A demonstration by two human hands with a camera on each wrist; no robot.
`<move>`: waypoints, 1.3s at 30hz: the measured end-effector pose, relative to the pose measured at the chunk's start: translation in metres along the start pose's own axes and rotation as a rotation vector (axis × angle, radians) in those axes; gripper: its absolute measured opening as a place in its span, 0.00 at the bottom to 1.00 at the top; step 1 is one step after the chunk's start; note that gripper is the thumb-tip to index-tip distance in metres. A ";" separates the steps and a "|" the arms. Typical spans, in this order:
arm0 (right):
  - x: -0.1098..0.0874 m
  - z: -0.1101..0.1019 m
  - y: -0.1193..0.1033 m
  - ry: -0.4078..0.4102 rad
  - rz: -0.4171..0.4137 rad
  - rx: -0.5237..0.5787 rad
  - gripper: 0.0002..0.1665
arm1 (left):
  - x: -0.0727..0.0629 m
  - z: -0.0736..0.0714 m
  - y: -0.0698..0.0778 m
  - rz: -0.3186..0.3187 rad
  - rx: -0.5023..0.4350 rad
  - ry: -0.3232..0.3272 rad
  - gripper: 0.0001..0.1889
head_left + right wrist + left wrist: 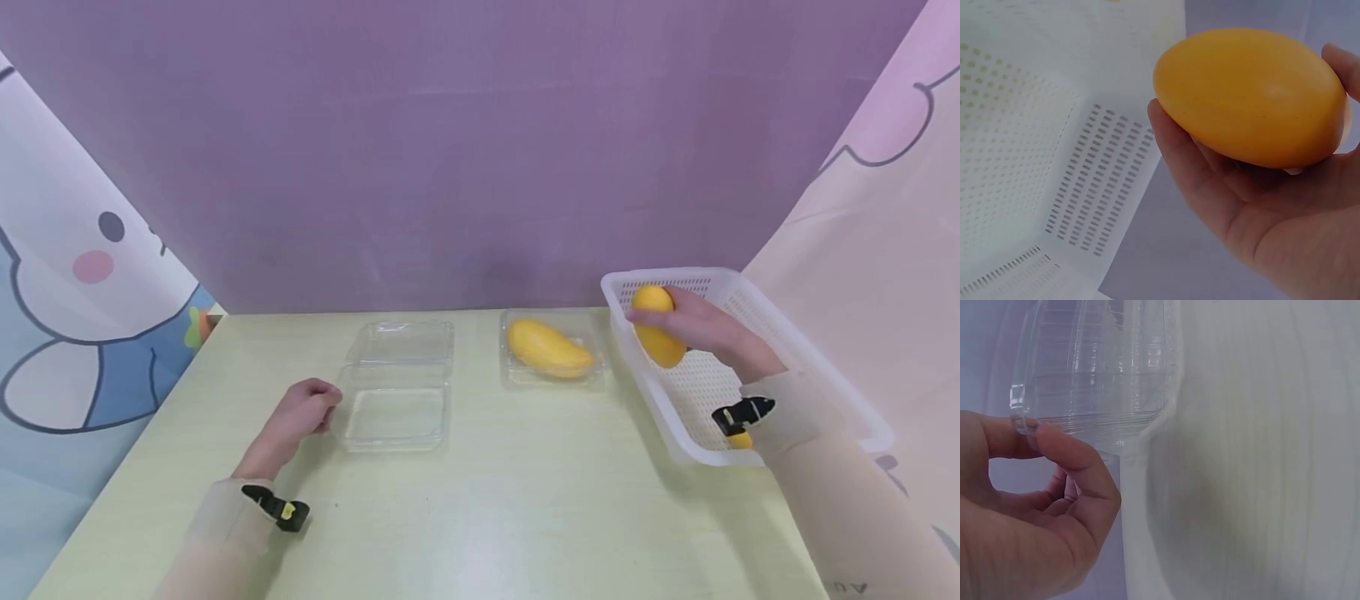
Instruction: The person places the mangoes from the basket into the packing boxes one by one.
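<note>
My right hand [701, 323] grips a yellow-orange mango [1250, 94] above the left rim of a white perforated basket [651, 396]. In the right wrist view its fingers curl under the smooth fruit. At the left, my left hand [294, 417] pinches the edge of a clear plastic clamshell box [395, 417] between thumb and finger. That box lies unfolded on the table, lid side toward the back, with nothing inside. A second clear box [513, 377] stands between it and the basket, holding another mango [547, 348].
Inside the basket's near end a further yellow piece [741, 440] shows, partly covered by the right wrist. The pale table [480, 508] meets a purple cloth backdrop [450, 167] behind the boxes. Cartoon-printed cloths [90, 317] hang at both sides.
</note>
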State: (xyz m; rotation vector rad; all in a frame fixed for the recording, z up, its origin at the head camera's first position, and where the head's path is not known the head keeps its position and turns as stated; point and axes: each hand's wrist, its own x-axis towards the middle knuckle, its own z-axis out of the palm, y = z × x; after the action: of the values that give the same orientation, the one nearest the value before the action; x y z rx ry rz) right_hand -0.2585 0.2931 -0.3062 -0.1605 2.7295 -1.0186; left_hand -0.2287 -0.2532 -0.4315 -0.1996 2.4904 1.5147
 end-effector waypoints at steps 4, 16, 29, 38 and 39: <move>-0.004 0.002 -0.004 0.013 0.000 0.005 0.36 | 0.000 0.004 0.002 -0.006 -0.004 0.006 0.16; -0.012 0.007 -0.018 0.060 -0.018 -0.037 0.34 | 0.000 0.011 0.003 -0.003 -0.057 -0.015 0.15; -0.018 0.018 -0.040 0.061 -0.081 -0.008 0.31 | 0.000 0.018 0.003 0.001 -0.063 -0.016 0.16; -0.023 0.022 -0.051 0.075 -0.100 0.015 0.32 | 0.001 0.023 0.006 0.004 -0.086 -0.022 0.14; -0.023 0.023 -0.051 0.075 -0.101 0.017 0.33 | 0.001 0.024 0.006 0.000 -0.085 -0.021 0.14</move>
State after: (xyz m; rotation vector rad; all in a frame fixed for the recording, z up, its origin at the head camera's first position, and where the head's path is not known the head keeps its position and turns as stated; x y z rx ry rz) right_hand -0.2293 0.2439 -0.2854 -0.2645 2.8045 -1.0947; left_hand -0.2282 -0.2292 -0.4373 -0.1961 2.4123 1.6152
